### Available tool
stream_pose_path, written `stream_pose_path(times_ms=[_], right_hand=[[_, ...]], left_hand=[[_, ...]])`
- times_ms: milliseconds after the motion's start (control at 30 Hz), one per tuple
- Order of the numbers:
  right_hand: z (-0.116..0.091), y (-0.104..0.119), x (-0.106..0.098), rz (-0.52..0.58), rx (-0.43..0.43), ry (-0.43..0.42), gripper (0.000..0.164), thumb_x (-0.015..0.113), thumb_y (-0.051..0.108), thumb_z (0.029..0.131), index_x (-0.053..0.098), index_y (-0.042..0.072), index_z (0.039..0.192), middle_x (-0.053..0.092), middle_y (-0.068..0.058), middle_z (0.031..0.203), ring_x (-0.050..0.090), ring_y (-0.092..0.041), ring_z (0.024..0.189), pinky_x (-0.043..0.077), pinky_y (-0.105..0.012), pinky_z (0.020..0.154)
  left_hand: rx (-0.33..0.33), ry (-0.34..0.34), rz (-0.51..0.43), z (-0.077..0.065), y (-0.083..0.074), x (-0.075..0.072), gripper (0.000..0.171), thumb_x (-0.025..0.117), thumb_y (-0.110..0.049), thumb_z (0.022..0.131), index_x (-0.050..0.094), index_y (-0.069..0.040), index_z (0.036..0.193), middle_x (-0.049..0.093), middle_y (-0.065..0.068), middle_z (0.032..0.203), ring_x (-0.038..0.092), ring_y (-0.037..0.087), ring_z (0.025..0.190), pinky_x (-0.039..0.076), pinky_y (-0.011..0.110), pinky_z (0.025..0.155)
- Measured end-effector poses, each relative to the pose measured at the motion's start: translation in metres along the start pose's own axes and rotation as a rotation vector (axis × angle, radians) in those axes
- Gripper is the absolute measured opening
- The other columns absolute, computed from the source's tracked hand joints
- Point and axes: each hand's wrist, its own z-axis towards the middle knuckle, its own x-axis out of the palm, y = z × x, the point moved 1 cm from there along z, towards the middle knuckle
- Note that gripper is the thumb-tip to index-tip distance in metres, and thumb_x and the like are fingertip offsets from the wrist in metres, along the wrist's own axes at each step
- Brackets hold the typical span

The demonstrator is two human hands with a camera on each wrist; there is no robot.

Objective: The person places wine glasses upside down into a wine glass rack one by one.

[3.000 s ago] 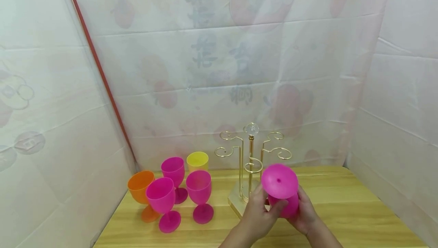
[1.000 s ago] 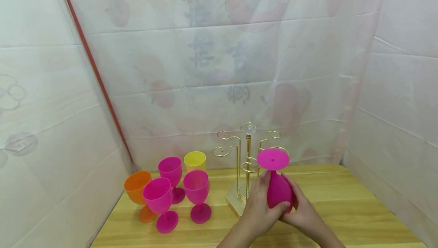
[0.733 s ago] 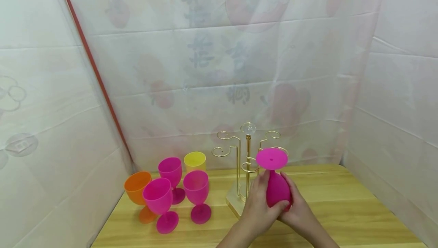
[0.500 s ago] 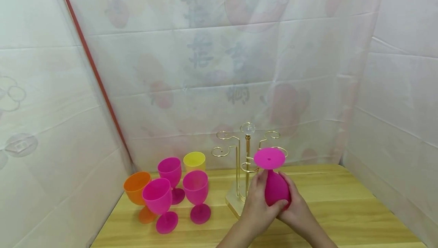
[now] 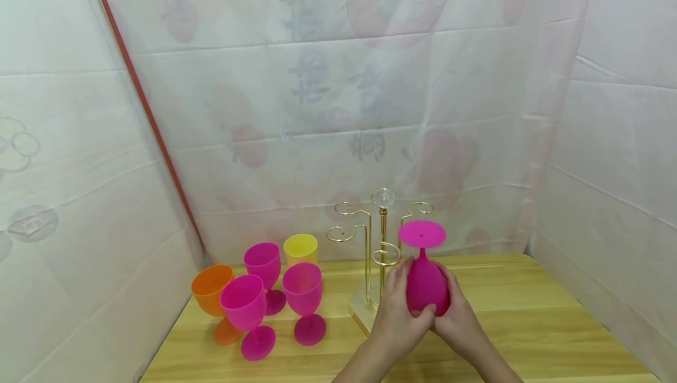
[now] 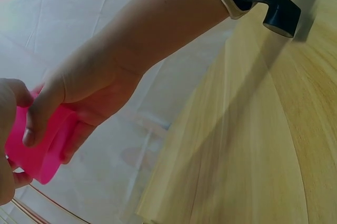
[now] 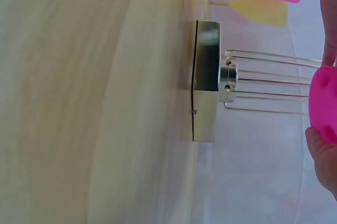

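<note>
A magenta plastic goblet (image 5: 426, 290) is held upside down above the table in the head view, its flat round foot uppermost. My left hand (image 5: 398, 315) grips the bowl from the left, its thumb across the near side. From the right, my right hand (image 5: 459, 315) curls round the same bowl. Just left of the goblet stands a gold wire rack (image 5: 383, 230) with curled hooks and a clear knob on top; its hooks hold nothing. The left wrist view shows the bowl (image 6: 45, 142) between fingers of both hands. In the right wrist view the bowl's rim overlaps the rack's wires.
On the left of the wooden table (image 5: 508, 312) several goblets stand upright: an orange goblet (image 5: 213, 289), a yellow goblet (image 5: 301, 248), and magenta ones, the nearest to the rack being a magenta goblet (image 5: 303, 292). Fabric walls (image 5: 476, 107) close off the back and sides.
Three seconds ago the goblet's foot tilted toward the camera; now the goblet is nearly vertical, upside down. In the last half second both hands raised it slightly, and its foot shifted right.
</note>
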Motion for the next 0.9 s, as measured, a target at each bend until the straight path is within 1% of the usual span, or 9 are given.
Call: stream_pose_path(times_ms=[133, 233, 400, 567, 667, 900], right_hand=[[0.006, 0.000, 0.001, 0.050, 0.031, 0.010, 0.106, 0.088, 0.020, 0.072, 0.021, 0.022, 0.154, 0.043, -0.022, 0.142, 0.055, -0.041, 0.116, 0.059, -0.038, 0.078], [0.009, -0.001, 0.002, 0.083, 0.035, 0.027, 0.107, 0.088, 0.021, 0.072, 0.020, 0.022, 0.155, 0.041, -0.021, 0.143, 0.054, -0.040, 0.117, 0.059, -0.037, 0.078], [0.011, -0.003, 0.003, 0.082, 0.041, 0.039, 0.107, 0.088, 0.022, 0.073, 0.019, 0.021, 0.155, 0.042, -0.020, 0.143, 0.055, -0.038, 0.117, 0.059, -0.035, 0.078], [0.014, -0.004, 0.004, 0.099, 0.044, 0.052, 0.105, 0.087, 0.022, 0.074, 0.020, 0.020, 0.154, 0.042, -0.019, 0.143, 0.054, -0.038, 0.118, 0.059, -0.037, 0.079], [0.015, -0.004, 0.004, 0.105, 0.060, 0.060, 0.104, 0.087, 0.022, 0.074, 0.020, 0.020, 0.154, 0.042, -0.019, 0.144, 0.054, -0.038, 0.118, 0.059, -0.037, 0.080], [0.015, -0.004, 0.003, 0.114, 0.092, 0.068, 0.105, 0.086, 0.021, 0.074, 0.020, 0.019, 0.154, 0.041, -0.020, 0.144, 0.053, -0.039, 0.119, 0.059, -0.039, 0.081]], left_hand=[[-0.017, -0.008, -0.012, 0.001, 0.000, 0.001, 0.083, 0.073, -0.018, 0.086, 0.027, -0.029, 0.153, 0.036, -0.004, 0.150, 0.049, 0.015, 0.127, 0.054, 0.033, 0.092], [-0.018, -0.019, -0.006, 0.002, 0.001, 0.002, 0.082, 0.073, -0.017, 0.086, 0.026, -0.029, 0.153, 0.037, -0.003, 0.150, 0.049, 0.016, 0.127, 0.054, 0.033, 0.092], [-0.011, -0.028, 0.015, 0.002, 0.003, 0.004, 0.081, 0.072, -0.018, 0.088, 0.026, -0.026, 0.154, 0.037, -0.001, 0.150, 0.049, 0.017, 0.127, 0.054, 0.034, 0.093], [-0.040, -0.013, 0.007, 0.002, 0.004, 0.004, 0.080, 0.070, -0.020, 0.090, 0.024, -0.026, 0.156, 0.036, 0.000, 0.151, 0.050, 0.017, 0.126, 0.054, 0.034, 0.093], [-0.056, -0.006, 0.004, 0.003, 0.005, 0.005, 0.080, 0.070, -0.021, 0.090, 0.024, -0.025, 0.156, 0.036, 0.000, 0.152, 0.050, 0.017, 0.126, 0.054, 0.034, 0.093], [-0.068, -0.001, 0.034, 0.004, 0.008, 0.008, 0.079, 0.070, -0.023, 0.090, 0.025, -0.024, 0.156, 0.036, 0.000, 0.154, 0.046, 0.019, 0.131, 0.053, 0.037, 0.095]])
